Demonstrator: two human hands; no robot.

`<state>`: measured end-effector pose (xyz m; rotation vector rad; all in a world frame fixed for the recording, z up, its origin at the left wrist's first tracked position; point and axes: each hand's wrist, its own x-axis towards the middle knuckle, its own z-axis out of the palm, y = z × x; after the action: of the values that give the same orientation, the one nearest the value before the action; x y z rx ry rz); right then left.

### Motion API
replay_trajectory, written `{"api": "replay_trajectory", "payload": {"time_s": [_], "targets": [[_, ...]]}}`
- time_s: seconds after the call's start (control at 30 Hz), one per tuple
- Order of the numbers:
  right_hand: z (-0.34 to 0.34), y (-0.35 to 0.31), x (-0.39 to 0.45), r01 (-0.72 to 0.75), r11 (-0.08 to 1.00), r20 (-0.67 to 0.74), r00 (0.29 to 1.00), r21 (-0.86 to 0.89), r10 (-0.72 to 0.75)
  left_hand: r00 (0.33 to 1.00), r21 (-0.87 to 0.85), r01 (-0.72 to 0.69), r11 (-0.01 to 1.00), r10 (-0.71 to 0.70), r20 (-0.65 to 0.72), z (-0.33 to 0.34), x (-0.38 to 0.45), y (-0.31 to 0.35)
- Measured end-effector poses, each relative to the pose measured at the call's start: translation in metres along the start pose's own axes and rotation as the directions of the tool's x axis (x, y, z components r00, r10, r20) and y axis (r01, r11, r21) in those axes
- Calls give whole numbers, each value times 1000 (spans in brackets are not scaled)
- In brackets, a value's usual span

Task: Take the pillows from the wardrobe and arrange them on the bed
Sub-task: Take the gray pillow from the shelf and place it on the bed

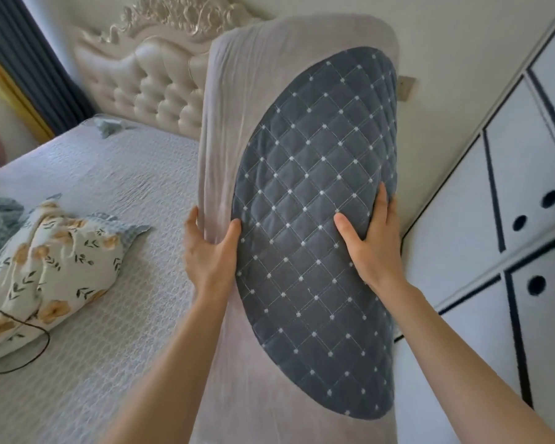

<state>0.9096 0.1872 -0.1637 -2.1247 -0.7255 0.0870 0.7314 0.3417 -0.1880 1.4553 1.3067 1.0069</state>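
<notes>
A long pillow [237, 129] fills the middle of the frame, held up on end with its upper end near the top centre and its lower end running off the bottom edge. Its cover is pale beige, and a large dark grey quilted oval panel [314, 219] with white dots at the stitch crossings faces the camera.

The left hand [210, 251] clasps the pillow's left edge at mid-height — thumb on the front beside the quilted panel, fingers curled around the side. The right hand [374, 241] lies on the right side of the panel, thumb spread across the quilting and fingers wrapped over the pillow's right edge. Both forearms rise from the bottom corners of the frame.

The bed [116, 193] spreads across the left half, under a pale textured spread. At the left edge lies a floral pillow [61, 257] with yellow flowers on cream, crumpled, with a thin dark cord [40, 350] looping by it. A small bluish cloth [109, 127] sits near the cream tufted headboard [148, 88] at the upper left — what it is cannot be made out. A dark curtain [23, 56] hangs in the top left corner. White wardrobe doors [526, 174] with dark trim and round holes fill the right side.
</notes>
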Motion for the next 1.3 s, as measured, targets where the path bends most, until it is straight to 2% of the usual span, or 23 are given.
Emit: {"api": "replay_trajectory", "payload": {"time_s": [0.2, 0.43, 0.6, 0.87, 1.03, 1.3], "targets": [[16, 13, 90, 74, 997, 87, 993, 29, -76, 991, -14, 88, 996, -89, -97, 58, 37, 4], [67, 15, 186, 88, 992, 156, 983, 86, -101, 981, 22, 91, 996, -85, -176, 101, 113, 12], [118, 16, 250, 41, 986, 185, 980, 164, -72, 976, 78, 81, 994, -63, -208, 135, 189, 15], [215, 43, 319, -281, 899, 272, 943, 337, 193, 977, 186, 132, 974, -96, -192, 167, 300, -13], [267, 74, 322, -480, 819, 313, 867, 315, 387, 983, 341, 178, 923, -148, -111, 189, 341, -44], [331, 131, 350, -655, 740, 332, 739, 150, 587, 980, 541, 184, 820, -198, -32, 246, 382, -107]]}}
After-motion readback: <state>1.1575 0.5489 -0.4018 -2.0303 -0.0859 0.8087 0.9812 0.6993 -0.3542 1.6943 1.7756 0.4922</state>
